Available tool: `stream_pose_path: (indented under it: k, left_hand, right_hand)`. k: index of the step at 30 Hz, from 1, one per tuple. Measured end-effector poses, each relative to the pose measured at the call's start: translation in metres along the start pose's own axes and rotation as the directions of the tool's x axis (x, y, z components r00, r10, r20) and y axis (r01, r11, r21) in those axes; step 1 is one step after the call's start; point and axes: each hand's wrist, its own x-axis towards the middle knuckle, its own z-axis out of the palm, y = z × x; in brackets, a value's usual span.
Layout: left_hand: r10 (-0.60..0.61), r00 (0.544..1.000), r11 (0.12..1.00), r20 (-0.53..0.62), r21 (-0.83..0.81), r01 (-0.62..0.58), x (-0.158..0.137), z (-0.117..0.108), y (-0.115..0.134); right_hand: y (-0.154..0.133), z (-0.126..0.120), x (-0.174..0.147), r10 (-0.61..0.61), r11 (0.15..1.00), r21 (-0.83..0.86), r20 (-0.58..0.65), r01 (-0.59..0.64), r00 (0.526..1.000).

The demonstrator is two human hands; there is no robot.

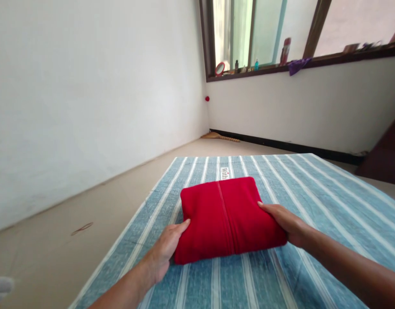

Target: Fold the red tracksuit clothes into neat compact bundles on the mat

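Note:
A red garment (213,219), folded into a thick, roughly rectangular bundle with a seam down its middle, is held over a blue and white striped cloth (152,214). My left hand (169,244) grips its left side, thumb on top and the other fingers hidden underneath. On the right side my right hand (285,221) does the same, its thumb lying on the upper face. Whether the bundle's underside touches the cloth I cannot tell. Printed letters (224,172) show on the cloth just beyond the bundle.
A broom (216,135) lies on the floor in the far corner. On the window sill stand a red bottle (285,51), a round mirror (219,68) and a purple cloth (297,65). A thin brown loop (82,228) lies on the floor at left; dark furniture (382,150) stands at right.

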Motion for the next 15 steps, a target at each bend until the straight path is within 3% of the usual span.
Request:
stream_pose_path:
  k: [6, 13, 15]
  left_hand:
    - [-0.054, 0.988, 0.998, 0.145, 0.049, 0.047, -0.002, 0.004, 0.009]
    - [0.083, 0.984, 0.995, 0.156, 0.040, -0.090, -0.005, 0.006, 0.011]
    - [0.074, 0.987, 0.996, 0.145, 0.044, -0.081, -0.001, 0.007, 0.010]
  right_hand:
    - [0.005, -0.001, 0.006, 0.063, 0.994, 0.082, 0.031, -0.066, 0.998]
    - [0.017, -0.002, -0.004, -0.053, 0.980, 0.193, 0.062, 0.040, 0.997]
    - [0.022, -0.002, -0.005, -0.056, 0.977, 0.209, 0.042, 0.046, 0.998]
